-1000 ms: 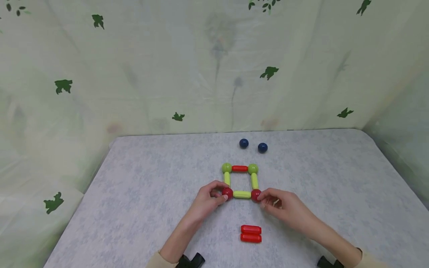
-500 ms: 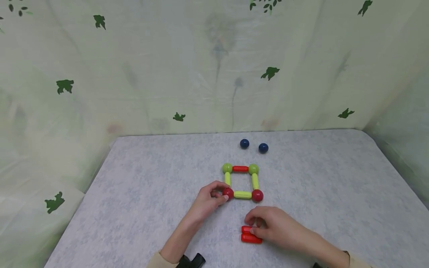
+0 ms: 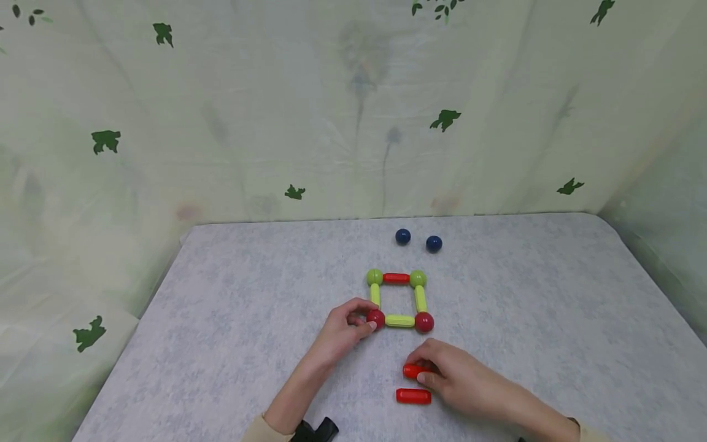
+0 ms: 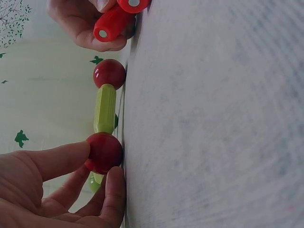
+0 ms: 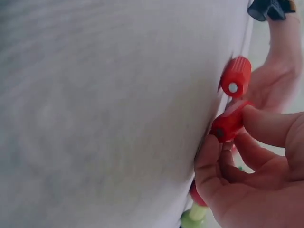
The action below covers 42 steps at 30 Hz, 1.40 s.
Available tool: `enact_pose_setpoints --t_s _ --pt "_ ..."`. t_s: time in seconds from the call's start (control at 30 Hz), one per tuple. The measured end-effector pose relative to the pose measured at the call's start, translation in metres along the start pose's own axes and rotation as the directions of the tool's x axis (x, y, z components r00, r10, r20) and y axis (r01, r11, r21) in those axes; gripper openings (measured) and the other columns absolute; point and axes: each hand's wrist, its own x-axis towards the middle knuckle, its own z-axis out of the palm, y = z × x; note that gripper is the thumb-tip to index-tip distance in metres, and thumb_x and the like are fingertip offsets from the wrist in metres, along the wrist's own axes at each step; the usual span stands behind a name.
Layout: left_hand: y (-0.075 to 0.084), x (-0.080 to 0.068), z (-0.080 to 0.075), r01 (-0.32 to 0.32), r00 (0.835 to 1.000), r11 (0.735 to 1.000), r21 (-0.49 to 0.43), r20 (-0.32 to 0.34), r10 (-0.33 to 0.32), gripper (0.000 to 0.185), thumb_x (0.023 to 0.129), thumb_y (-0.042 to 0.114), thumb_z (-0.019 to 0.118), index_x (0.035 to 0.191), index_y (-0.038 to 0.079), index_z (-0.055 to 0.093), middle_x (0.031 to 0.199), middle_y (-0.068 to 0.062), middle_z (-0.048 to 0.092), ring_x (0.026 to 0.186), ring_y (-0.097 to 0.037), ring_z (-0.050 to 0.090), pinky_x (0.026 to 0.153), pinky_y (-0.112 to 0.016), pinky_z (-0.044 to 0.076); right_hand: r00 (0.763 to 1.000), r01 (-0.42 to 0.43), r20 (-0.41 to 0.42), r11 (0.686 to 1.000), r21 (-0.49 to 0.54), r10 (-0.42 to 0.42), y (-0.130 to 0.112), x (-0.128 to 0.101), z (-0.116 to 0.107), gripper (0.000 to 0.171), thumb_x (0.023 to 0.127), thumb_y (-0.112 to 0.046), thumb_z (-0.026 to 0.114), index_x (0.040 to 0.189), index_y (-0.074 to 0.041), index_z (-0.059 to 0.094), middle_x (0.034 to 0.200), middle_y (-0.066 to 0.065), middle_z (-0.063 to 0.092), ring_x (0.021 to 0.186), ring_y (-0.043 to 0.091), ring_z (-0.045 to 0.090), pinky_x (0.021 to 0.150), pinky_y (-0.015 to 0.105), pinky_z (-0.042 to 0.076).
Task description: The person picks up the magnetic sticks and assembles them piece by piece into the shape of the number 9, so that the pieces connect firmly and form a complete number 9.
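- Grey mottled table point(image 3: 248, 319) sat against a leaf-print curtain backdrop point(image 3: 276, 110); work was at centre, near edge.
- Right hand point(image 3: 453, 377) pinched one red rod point(image 3: 413, 370), lifted just off the table, at 6 o'clock from the square frame point(image 3: 399, 299). Rod's end face showed in the left wrist view point(image 4: 110, 24).
- Second red rod point(image 3: 413, 396) lay flat on the table just at 6 o'clock of the held one, apart from it.
- Left hand point(image 3: 345, 331) pinched the near-left red ball point(image 3: 375, 318) with thumb and fingertips, bracing the frame.
- Frame: near-right red ball point(image 3: 424, 322), green rod point(image 3: 400, 320) between the red balls, two green balls and a red rod on the far side.
- Two blue balls point(image 3: 403, 236) loose at 12 o'clock of the frame, well apart from it.
- Risks, my read: pieces look magnetic, so the held rod could snap back to the spare one or jump onto a ball off-angle. Frame could skew if the left pinch slipped. Loose balls could roll.
- Containers: none visible; all parts sat on the bare table.
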Motion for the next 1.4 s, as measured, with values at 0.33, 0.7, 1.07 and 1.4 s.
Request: enact_pose_setpoints --t_s 0.33,0.7,1.07,1.4 --pt "0.001 -0.002 -0.001 0.005 1.0 1.0 -0.008 -0.002 -0.005 0.028 0.091 0.005 0.067 0.119 0.007 0.066 0.114 -0.008 0.06 0.084 -0.02 0.051 0.066 -0.029 0.045 0.959 -0.183 -0.158 0.943 0.277 0.233 0.01 0.001 -0.013 0.026 0.091 -0.014 0.071 0.113 -0.003 0.066 0.092 0.001 0.065 0.083 0.02 0.06 0.072 0.03 0.053" --pt "0.0 -0.002 0.0 0.022 1.0 0.999 -0.024 -0.002 -0.022 0.03 0.09 0.004 0.068 0.12 0.008 0.065 0.112 -0.008 0.059 0.083 -0.019 0.052 0.068 -0.03 0.046 0.876 -0.311 -0.232 0.863 0.398 0.422 0.015 0.01 -0.016 0.032 0.087 -0.018 0.075 0.112 0.001 0.07 0.08 0.004 0.071 0.072 0.019 0.064 0.071 0.031 0.054" --pt "-0.002 -0.001 0.0 0.003 1.0 1.0 -0.019 -0.003 -0.003 0.029 0.091 0.004 0.067 0.12 0.007 0.065 0.112 -0.008 0.059 0.084 -0.02 0.052 0.067 -0.03 0.046 0.856 -0.315 -0.251 0.841 0.44 0.451 0.015 0.013 -0.013 0.031 0.086 -0.016 0.076 0.111 0.002 0.069 0.082 0.006 0.072 0.073 0.019 0.067 0.072 0.032 0.056" --pt "-0.003 0.001 0.0 0.012 1.0 1.0 -0.012 -0.006 -0.012 0.03 0.091 0.004 0.068 0.12 0.008 0.066 0.112 -0.007 0.059 0.085 -0.02 0.052 0.067 -0.031 0.046 0.839 -0.324 -0.236 0.797 0.51 0.491 0.014 0.014 -0.013 0.032 0.085 -0.012 0.077 0.111 0.004 0.069 0.085 0.009 0.072 0.074 0.022 0.07 0.071 0.032 0.057"
